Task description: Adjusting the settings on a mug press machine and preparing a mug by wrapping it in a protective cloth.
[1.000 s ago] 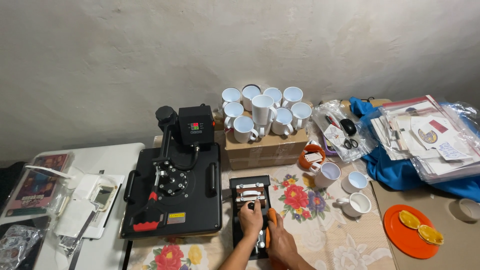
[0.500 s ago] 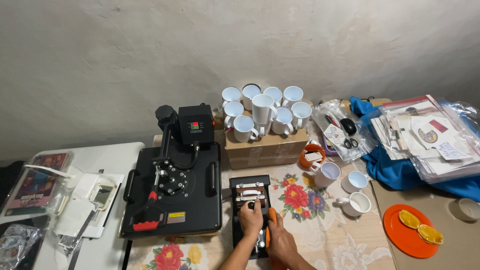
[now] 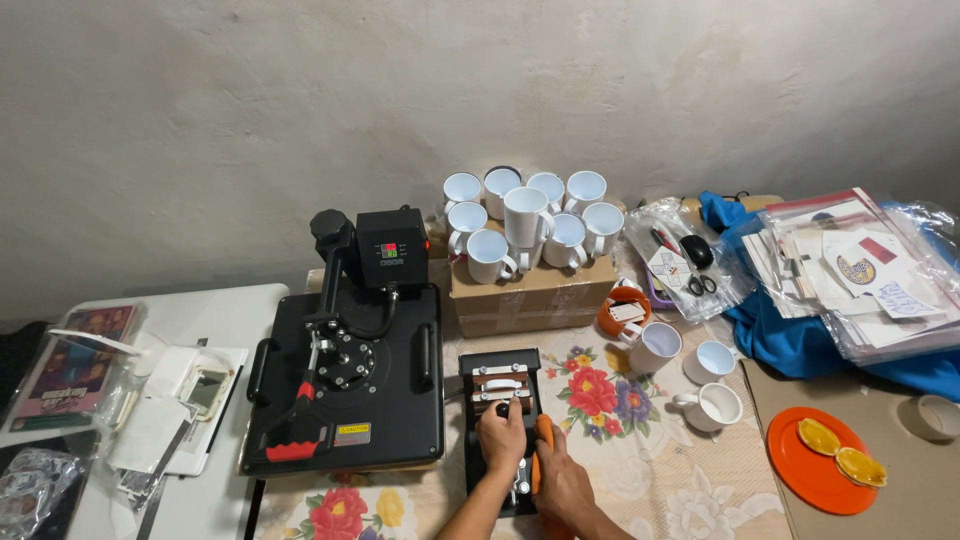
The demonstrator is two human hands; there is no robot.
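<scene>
Mug press (image 3: 500,385): heavy, rigid metal. Left hand (image 3: 502,437) clamped on knob; right hand (image 3: 562,482) wraps orange lever (image 3: 543,432).

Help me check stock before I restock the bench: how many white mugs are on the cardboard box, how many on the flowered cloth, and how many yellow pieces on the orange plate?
White mugs on the cardboard box: 9, e.g. the tall middle one
White mugs on the flowered cloth: 3, e.g.
Yellow pieces on the orange plate: 2, e.g.
Total: 14
</scene>
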